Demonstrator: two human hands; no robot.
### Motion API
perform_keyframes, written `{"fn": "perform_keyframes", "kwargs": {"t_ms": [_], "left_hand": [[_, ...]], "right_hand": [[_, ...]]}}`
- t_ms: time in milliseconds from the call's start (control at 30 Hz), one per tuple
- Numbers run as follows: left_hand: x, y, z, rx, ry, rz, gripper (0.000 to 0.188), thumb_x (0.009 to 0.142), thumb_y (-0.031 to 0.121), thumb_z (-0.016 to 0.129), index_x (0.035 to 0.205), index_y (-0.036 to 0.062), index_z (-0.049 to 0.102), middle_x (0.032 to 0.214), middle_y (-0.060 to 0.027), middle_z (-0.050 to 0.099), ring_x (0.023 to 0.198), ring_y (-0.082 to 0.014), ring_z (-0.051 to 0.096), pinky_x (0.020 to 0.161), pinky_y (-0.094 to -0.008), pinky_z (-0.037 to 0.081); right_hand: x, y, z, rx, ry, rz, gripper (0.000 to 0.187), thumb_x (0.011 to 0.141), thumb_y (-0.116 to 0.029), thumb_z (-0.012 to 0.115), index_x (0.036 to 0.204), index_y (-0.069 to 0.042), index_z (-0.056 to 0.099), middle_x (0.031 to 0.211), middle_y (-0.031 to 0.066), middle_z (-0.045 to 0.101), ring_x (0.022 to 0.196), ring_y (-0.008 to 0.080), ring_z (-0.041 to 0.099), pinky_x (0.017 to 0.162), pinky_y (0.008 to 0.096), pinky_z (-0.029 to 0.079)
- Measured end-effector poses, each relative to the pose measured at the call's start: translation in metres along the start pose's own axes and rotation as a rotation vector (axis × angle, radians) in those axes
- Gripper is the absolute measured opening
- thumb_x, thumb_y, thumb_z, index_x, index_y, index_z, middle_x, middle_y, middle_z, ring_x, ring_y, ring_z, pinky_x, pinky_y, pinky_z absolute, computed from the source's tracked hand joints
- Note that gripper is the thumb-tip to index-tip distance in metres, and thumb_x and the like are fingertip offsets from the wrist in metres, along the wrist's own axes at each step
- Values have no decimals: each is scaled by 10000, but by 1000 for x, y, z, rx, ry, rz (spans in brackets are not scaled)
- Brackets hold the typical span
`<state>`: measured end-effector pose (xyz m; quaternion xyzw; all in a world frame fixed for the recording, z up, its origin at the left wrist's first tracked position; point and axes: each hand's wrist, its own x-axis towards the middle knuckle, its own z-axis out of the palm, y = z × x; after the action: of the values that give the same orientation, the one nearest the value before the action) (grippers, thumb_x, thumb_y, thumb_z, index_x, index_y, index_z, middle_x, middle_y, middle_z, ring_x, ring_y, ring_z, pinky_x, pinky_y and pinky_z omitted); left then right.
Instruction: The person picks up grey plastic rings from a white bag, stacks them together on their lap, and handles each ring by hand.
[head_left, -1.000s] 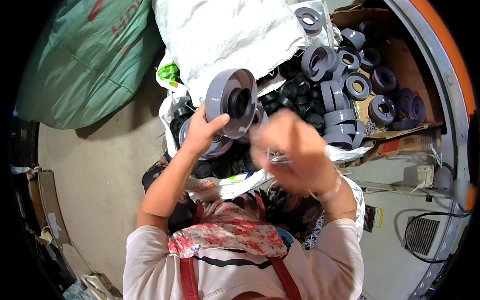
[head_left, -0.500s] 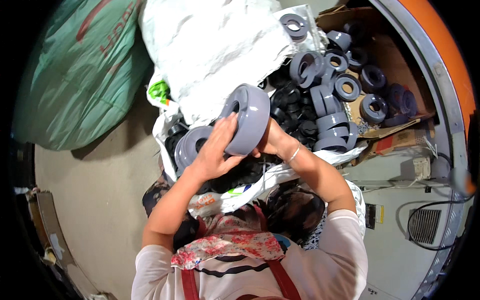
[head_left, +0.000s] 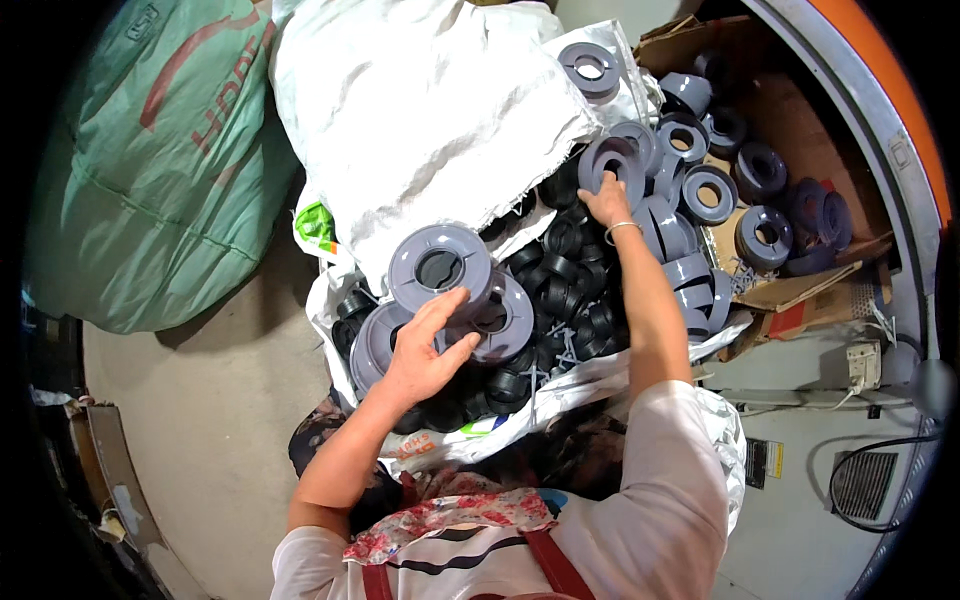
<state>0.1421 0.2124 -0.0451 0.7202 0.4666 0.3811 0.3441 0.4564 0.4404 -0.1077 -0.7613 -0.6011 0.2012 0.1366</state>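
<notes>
My left hand (head_left: 425, 355) has its fingers stretched and thumb apart, at the near edge of a grey plastic ring (head_left: 408, 262) with a wide flange. That ring leans on two more grey rings, one to the right (head_left: 513, 322) and one to the left (head_left: 368, 345), all on top of loose black ring parts (head_left: 560, 285). Farther right, my right hand (head_left: 606, 203) grips the near rim of another grey ring (head_left: 598, 160), with fingertips at its central hole. The black parts fill an opened white sack (head_left: 590, 385) in front of me.
Several grey rings (head_left: 710, 195) lie in and around a cardboard box (head_left: 805, 110) at the right. A folded white sack (head_left: 420, 120) covers the far side. A large green sack (head_left: 150, 200) stands at left. A grey cabinet (head_left: 800, 500) with a cable stands at near right.
The grey ring that both hands held up now rests on the pile beside my left hand. My right hand has moved away to the far right, onto another grey ring.
</notes>
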Motion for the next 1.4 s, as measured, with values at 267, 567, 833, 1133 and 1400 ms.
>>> {"fn": "perform_keyframes", "kwargs": {"t_ms": [267, 567, 833, 1133, 1400], "left_hand": [[-4, 1, 36, -959, -76, -620, 497, 845, 201, 608, 1242, -39, 431, 1161, -165, 538, 1055, -235, 540, 929, -364, 426], [-5, 1, 30, -1284, 72, -722, 387, 817, 232, 614, 1091, -20, 509, 939, -110, 593, 923, -234, 590, 858, -386, 472], [-5, -1, 24, -1169, 57, -683, 499, 754, 410, 691, 1037, 28, 540, 921, -82, 580, 854, -170, 560, 770, -339, 478], [-8, 1, 26, -1152, 69, -605, 500, 765, 461, 664, 979, 26, 543, 900, -66, 558, 834, -155, 534, 740, -314, 473], [-14, 6, 40, -1316, 25, -550, 359, 862, 259, 579, 1112, 14, 499, 999, -89, 584, 937, -185, 564, 856, -376, 464]], "right_hand": [[-159, 8, -14, -96, -260, -503, 635, 725, -331, 674, 1187, 24, 421, 1132, 256, 453, 1016, 386, 485, 905, 383, 402], [-125, -27, -24, 179, 96, -486, 286, 724, -298, 672, 857, -45, 657, 882, 129, 618, 843, 307, 563, 787, 382, 448], [1, 24, 43, 109, -11, 149, 724, 685, -454, 672, 1104, 119, 524, 1107, 281, 548, 1069, 358, 528, 909, 369, 413], [-103, 15, -19, 380, -82, -74, 428, 663, -321, 692, 854, 59, 648, 797, 171, 658, 734, 225, 634, 705, 307, 478], [-224, -38, -20, 314, 89, -683, 439, 730, -263, 659, 1054, 25, 591, 1201, 243, 502, 1181, 339, 434, 985, 369, 352]]}}
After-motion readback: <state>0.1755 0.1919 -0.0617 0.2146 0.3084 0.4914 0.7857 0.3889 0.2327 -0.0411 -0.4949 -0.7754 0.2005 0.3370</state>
